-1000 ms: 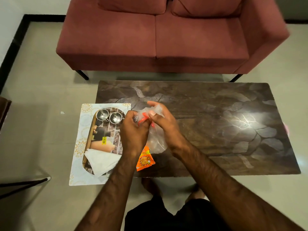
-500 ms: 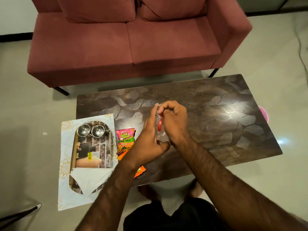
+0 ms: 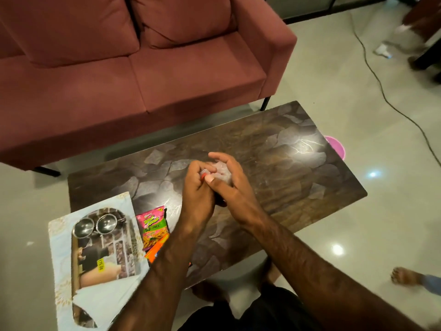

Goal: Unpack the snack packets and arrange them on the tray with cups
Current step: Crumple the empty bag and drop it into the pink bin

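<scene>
Both hands meet over the middle of the dark table [image 3: 274, 149] and crumple a clear plastic bag [image 3: 220, 172] with red print into a ball. My left hand [image 3: 196, 194] grips its left side. My right hand [image 3: 229, 185] curls round it from the right. A pink-and-green snack packet [image 3: 152, 225] lies flat on the table left of my left forearm. An orange packet [image 3: 155, 253] lies just below it, partly under that forearm. The tray [image 3: 76, 266] at the table's left end carries two steel cups [image 3: 94, 226] side by side at its far end.
A white napkin [image 3: 100, 304] lies on the tray's near end, and a patterned mat [image 3: 59, 259] lies under the tray. A red sofa [image 3: 133, 63] stands beyond the table. A pink object [image 3: 337, 146] sits past the right table edge. A cable [image 3: 391, 106] crosses the floor. Another person's foot [image 3: 403, 275] is at right.
The clear bag has gone from hanging open between my hands to a small crumpled ball. The pink-and-green packet came into sight on the table. The camera view swung to the right.
</scene>
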